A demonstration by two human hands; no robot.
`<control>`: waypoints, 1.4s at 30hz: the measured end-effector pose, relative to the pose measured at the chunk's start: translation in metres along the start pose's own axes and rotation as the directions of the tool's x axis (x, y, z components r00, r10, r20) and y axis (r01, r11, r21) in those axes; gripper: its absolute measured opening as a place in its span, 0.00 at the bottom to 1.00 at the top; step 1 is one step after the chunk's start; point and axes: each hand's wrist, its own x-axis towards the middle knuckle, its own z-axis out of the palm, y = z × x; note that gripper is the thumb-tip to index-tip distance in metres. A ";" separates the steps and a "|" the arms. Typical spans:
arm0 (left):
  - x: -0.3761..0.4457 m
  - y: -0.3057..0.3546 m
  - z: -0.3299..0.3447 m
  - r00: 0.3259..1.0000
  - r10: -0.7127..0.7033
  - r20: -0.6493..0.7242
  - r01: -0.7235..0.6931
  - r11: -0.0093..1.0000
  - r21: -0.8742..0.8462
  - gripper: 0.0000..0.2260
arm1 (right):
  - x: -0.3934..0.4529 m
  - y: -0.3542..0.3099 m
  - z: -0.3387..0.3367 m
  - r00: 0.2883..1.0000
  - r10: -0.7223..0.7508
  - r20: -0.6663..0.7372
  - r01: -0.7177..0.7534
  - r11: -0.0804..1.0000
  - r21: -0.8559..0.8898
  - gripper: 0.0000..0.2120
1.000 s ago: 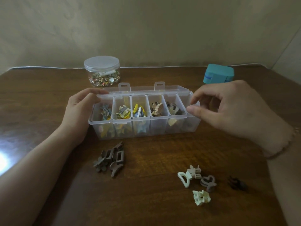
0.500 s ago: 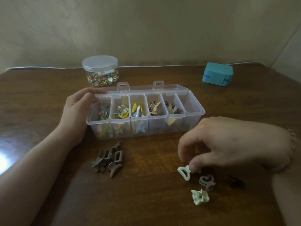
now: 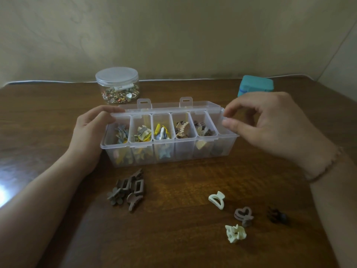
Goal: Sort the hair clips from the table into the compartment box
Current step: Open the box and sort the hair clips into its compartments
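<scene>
Nearest on the surface [image 3: 173, 238], four loose clips lie at the right: a pale yellow clip [image 3: 235, 233], a brown heart clip [image 3: 243, 214], a dark clip [image 3: 277, 216] and a cream half-moon clip [image 3: 217, 200]. A small cream clip that lay against the half-moon one a second ago is gone from there. To the left sits a pile of brown clips [image 3: 127, 190], untouched.

Beyond them stands the clear box [image 3: 170, 151], lid open, five compartments holding clips; the far right one [image 3: 222, 132] looks nearly empty.

The right hand [image 3: 270, 124], down at the loose clips half a second ago, has come back up over that right-end compartment. Its thumb and forefinger are drawn close together, the other fingers curled; whether this grip has the missing clip pinched or has just let it drop cannot be told. Probably one more cream clip is being delivered.

The left hand [image 3: 90, 130] steadies the box's left end, fingers curled over the rim.

Farthest back are a jar [image 3: 117, 85] of trinkets and a teal case [image 3: 256, 85].
</scene>
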 end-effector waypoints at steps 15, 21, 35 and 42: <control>0.000 -0.001 -0.002 1.000 -0.002 0.015 0.002 1.000 0.012 0.13 | -0.005 -0.029 0.002 0.874 -0.095 0.477 0.102 0.995 0.010 0.09; 0.000 0.000 -0.002 1.000 0.003 0.015 -0.003 1.000 0.008 0.13 | -0.003 -0.011 0.007 0.986 0.143 -0.086 -0.142 0.990 0.027 0.13; 0.000 0.001 0.000 1.000 -0.004 -0.012 0.004 1.000 -0.015 0.14 | -0.013 -0.029 -0.019 0.358 0.089 0.929 -0.039 0.996 -0.080 0.17; -0.001 0.001 0.001 1.000 -0.004 -0.016 0.004 1.000 -0.015 0.14 | -0.014 -0.025 -0.010 0.352 0.053 0.934 -0.038 0.998 -0.042 0.07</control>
